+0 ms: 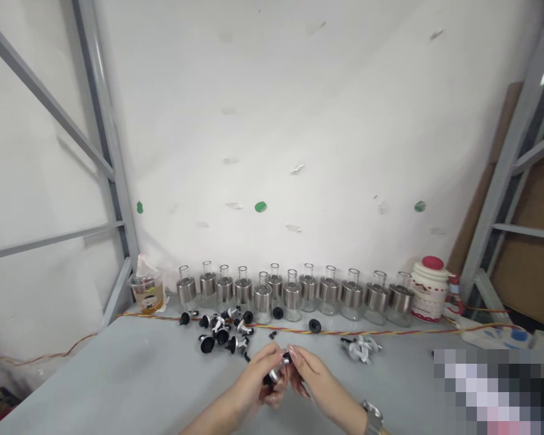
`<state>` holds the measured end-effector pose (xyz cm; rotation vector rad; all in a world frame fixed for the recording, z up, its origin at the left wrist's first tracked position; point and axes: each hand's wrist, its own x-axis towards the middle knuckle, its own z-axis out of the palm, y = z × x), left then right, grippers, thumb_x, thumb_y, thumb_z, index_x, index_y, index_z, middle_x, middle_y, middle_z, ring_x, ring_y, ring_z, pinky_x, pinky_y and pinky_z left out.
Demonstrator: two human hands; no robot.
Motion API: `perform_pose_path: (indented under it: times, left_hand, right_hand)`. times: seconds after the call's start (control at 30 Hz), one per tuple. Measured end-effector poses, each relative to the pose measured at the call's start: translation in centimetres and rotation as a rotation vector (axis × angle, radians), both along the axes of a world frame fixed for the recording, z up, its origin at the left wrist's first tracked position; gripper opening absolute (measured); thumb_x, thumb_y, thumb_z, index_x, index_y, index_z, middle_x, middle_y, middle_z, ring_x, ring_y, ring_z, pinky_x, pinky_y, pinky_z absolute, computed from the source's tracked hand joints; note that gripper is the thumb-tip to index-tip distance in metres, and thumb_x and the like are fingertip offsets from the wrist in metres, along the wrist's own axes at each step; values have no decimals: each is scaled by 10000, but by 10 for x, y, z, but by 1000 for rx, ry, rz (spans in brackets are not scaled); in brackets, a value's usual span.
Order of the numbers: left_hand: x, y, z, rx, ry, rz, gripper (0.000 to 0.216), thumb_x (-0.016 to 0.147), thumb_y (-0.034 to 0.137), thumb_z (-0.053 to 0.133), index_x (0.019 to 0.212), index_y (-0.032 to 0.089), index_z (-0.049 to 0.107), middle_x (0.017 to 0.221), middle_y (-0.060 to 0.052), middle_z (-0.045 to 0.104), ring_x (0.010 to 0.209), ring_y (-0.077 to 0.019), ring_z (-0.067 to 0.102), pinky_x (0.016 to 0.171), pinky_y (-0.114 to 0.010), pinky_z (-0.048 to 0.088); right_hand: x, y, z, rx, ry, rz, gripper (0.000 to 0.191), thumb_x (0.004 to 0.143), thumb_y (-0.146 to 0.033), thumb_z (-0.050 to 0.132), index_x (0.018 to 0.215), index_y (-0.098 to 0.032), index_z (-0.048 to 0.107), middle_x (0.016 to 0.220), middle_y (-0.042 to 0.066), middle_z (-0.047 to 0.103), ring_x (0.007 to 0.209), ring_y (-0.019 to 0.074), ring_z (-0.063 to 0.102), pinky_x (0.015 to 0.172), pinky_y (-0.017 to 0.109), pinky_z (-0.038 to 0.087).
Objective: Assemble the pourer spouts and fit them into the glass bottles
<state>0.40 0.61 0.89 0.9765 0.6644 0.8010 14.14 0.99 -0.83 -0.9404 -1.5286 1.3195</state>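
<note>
My left hand (258,373) is wrapped round a silver-and-black bottle pourer (274,376), partly hidden by the fingers. On the pourer's black upper end, my right hand (307,366) pinches with thumb and fingertips. Both hands are closed and meet just above the grey table (154,377). Left of them lies a loose heap of similar silver-and-black pourers (218,326). Beyond the hands, a small black piece (272,335) and a round black stopper (315,326) rest on the table. Some light grey plastic parts (361,348) are piled to the right.
Several glass bottles (292,296) with steel sleeves line the wall. A twisted red-and-yellow cord (367,331) crosses the table. A drink cup (147,293) stands at back left, a white jar (428,290) at back right beside a power strip (489,333).
</note>
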Motion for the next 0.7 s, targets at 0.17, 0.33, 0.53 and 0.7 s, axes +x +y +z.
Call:
perform_pose_path:
  times: [0.17,0.33,0.53,0.7]
  left_hand:
    - [0,-2,1,-16,-8,-8,265,715,404,534,678,203,367,488,81,400,361,-32,261,387,-201,97]
    - [1,0,-3,23,-47,-22,226,704,360,531,649,195,387,500,70,423,342,-34,292,367,-196,102]
    - [8,0,-10,25,3,18,277,665,417,531,589,196,382,444,78,381,320,-42,272,347,-196,108]
    - [-6,13,-7,314,451,166,287,744,475,406,647,206,392,523,59,419,430,-88,382,413,-203,241]
  right_hand:
    - [1,1,2,-89,98,49,465,685,-636,472,654,-172,493,475,-59,425,388,58,350,381,202,244]
    - [8,1,6,-329,349,243,363,670,-504,604,695,-148,538,535,-37,490,387,41,362,384,191,202]
    - [13,-2,6,-338,380,336,304,671,-416,645,667,-126,556,503,-32,489,390,35,352,389,191,183]
    - [4,10,-9,-317,246,93,404,680,-557,553,673,-153,525,453,-53,462,351,43,341,344,182,179]
